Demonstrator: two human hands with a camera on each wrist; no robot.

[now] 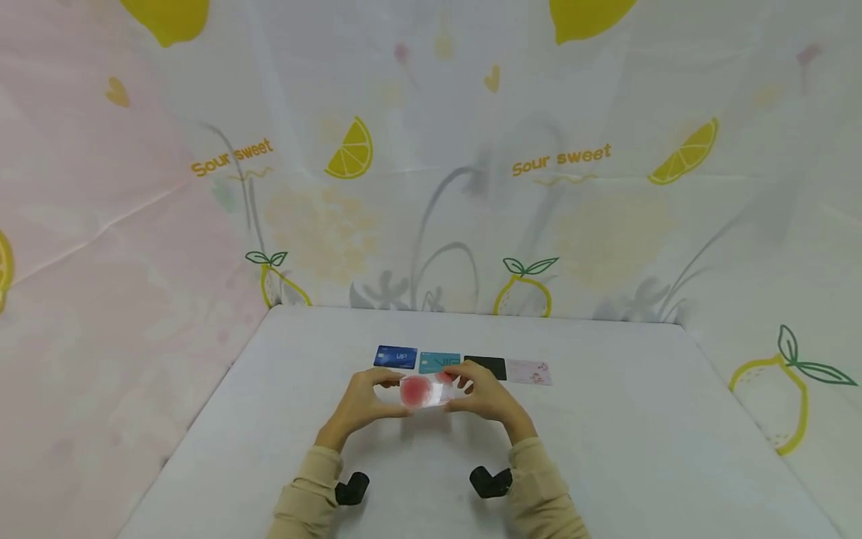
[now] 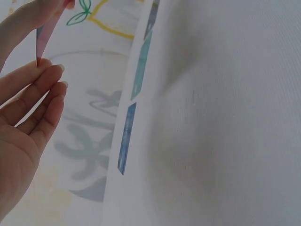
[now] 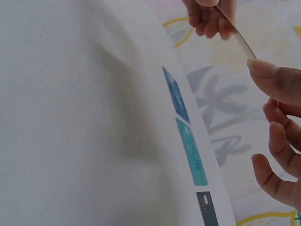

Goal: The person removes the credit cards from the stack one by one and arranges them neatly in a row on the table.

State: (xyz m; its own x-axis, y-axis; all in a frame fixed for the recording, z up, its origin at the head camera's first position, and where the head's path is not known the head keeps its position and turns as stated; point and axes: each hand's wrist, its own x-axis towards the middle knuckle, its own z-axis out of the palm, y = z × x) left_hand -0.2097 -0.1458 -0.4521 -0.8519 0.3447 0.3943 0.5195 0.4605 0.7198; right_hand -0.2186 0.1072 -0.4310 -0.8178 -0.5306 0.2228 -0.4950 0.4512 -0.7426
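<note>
Between both hands, raised above the white table, is a thin pale card [image 1: 416, 391] with red round patches on its face. The left hand [image 1: 364, 402] pinches its left end between thumb and fingers. At the opposite end, the right hand [image 1: 490, 397] grips it the same way, its other fingers loosely bent. From the left wrist the card [image 2: 45, 37] appears nearly edge-on by the fingertips. It looks slightly bowed in the right wrist view, where the thumb of the right hand [image 3: 282, 87] presses on its near end.
Behind the hands, a row of cards lies on the white table [image 1: 640, 449]: a blue card [image 1: 396, 357], a teal card [image 1: 431, 361], a black card [image 1: 497, 366] and a pale pink floral card [image 1: 529, 371]. A lemon-print curtain [image 1: 431, 150] hangs beyond the table's back edge.
</note>
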